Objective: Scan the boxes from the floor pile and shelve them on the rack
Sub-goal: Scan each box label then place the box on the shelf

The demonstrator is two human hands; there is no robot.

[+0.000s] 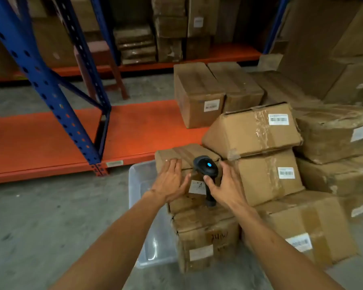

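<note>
on the top box (182,155), left hand (172,181) lies flat; right hand (224,185) grips the scanner (205,166).

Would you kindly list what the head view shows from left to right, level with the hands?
Grey concrete floor → clear plastic bin → left hand → black handheld barcode scanner → right hand → brown cardboard box with white barcode label.
</note>
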